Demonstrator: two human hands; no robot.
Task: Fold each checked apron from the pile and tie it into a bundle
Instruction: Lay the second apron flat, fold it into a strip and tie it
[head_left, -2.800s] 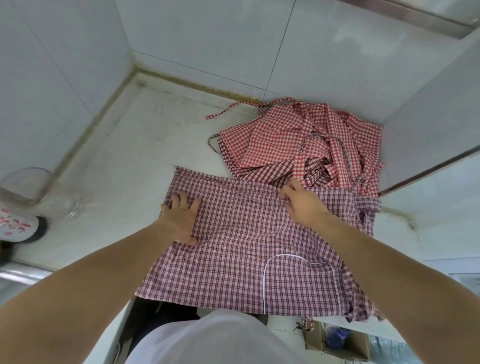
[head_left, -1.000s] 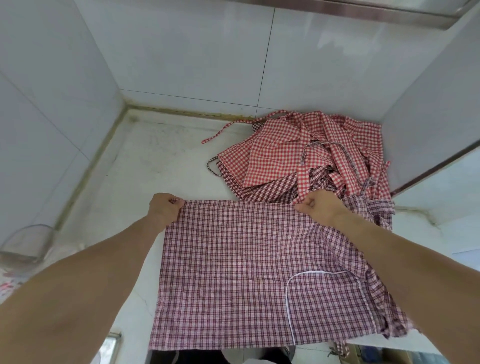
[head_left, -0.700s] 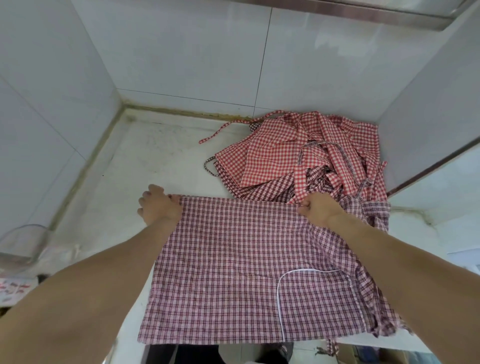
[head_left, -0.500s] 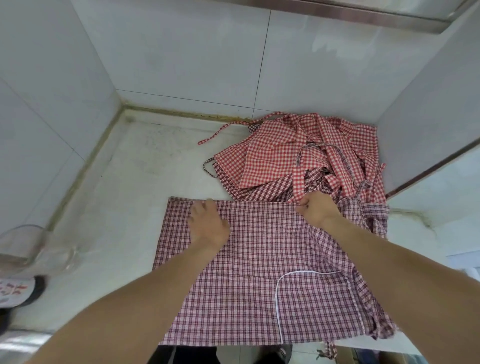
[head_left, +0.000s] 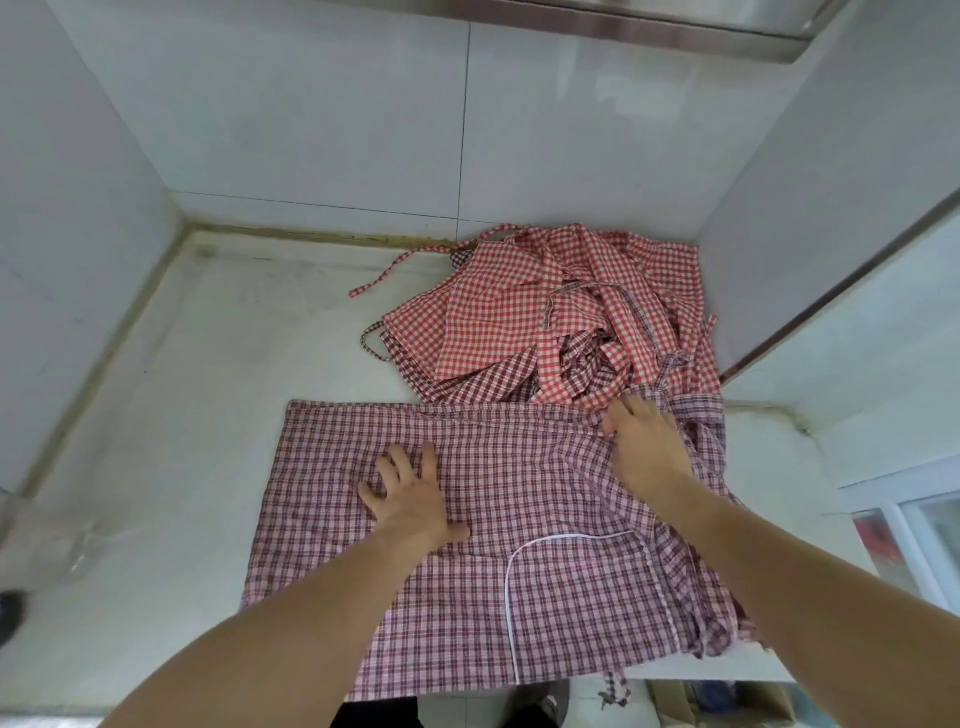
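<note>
Apron (head_left: 483, 525) spread on surface (head_left: 208, 415), near the pile (head_left: 561, 317). My left hand (head_left: 410, 499) presses flat, fingers spread; right hand (head_left: 641, 441) pinches the top edge. Smooth wrinkles outward before folding.

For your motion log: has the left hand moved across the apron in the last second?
Yes. The left hand left the apron's far left corner and now rests flat mid-cloth, nearer the white-piped pocket.

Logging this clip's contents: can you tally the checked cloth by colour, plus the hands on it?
Dark maroon-checked apron, spread flat: 1
Pile of red-and-white checked aprons, tangled, number inside cannot be told: 1
Hands on the spread apron: 2, left hand flat, right hand at its far edge
Total: 4
</note>
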